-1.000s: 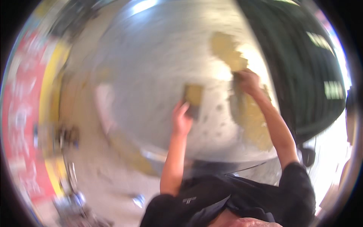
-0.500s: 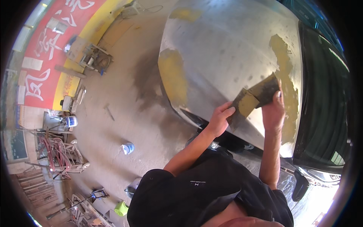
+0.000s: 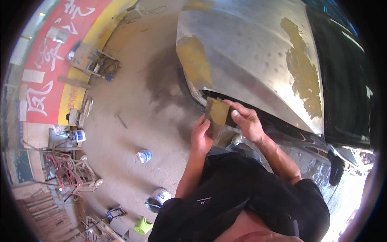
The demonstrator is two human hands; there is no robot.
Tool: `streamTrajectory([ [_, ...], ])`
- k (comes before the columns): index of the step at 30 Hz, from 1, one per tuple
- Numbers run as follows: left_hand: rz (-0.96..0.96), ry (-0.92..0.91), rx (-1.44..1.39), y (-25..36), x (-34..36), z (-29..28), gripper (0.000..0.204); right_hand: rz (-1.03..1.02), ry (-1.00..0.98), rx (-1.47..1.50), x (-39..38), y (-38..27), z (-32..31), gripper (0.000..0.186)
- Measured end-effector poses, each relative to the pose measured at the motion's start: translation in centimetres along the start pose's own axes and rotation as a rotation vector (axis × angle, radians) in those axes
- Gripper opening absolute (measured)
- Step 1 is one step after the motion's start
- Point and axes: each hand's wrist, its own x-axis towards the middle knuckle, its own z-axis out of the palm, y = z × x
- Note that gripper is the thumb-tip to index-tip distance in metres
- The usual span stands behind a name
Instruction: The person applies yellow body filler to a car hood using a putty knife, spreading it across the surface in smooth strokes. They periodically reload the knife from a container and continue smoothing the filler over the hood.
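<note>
My left hand [image 3: 201,136] grips a flat dark putty board [image 3: 216,131] smeared with yellow-brown putty [image 3: 219,111]. Opposite it, my right hand [image 3: 249,124] is closed on a thin dark putty spreader [image 3: 231,120], seen almost edge-on against the board's right side. Both tools are held in front of my body, by the near edge of a car hood [image 3: 242,48]. The hood is bare grey metal with dull spots. Yellow-brown putty patches lie on its left front corner [image 3: 194,60] and along its windshield side [image 3: 300,70].
A dark windshield [image 3: 342,76] borders the hood, with a side mirror [image 3: 336,167] nearer me. On the floor stand a small blue-white can [image 3: 144,156], a bucket [image 3: 158,199] and a green container [image 3: 142,226]. Reddish hoses [image 3: 64,171] hang on a cart at left.
Both hands have come left and toward my body, away from above the hood. The spreader has turned from broadside to nearly edge-on beside the board. My view has shifted too.
</note>
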Motion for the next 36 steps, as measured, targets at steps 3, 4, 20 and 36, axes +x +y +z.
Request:
streamTrajectory([
  [3,0.034,0.004,-0.005,2.4,-2.1,-4.7,0.047,-0.066,-0.096,-0.171,0.3,2.5,3.9,0.035],
  [4,0.047,0.009,-0.009,3.1,-2.5,-6.8,0.046,-0.039,-0.141,-0.27,0.6,3.2,5.1,0.035],
  [20,0.075,0.299,-0.27,23.5,-13.2,-27.0,0.033,0.475,-0.226,0.216,11.4,15.5,36.2,0.042],
  [36,0.624,0.631,0.05,31.3,-11.5,-29.8,0.047,0.835,-0.386,0.372,22.2,19.3,41.0,0.034],
])
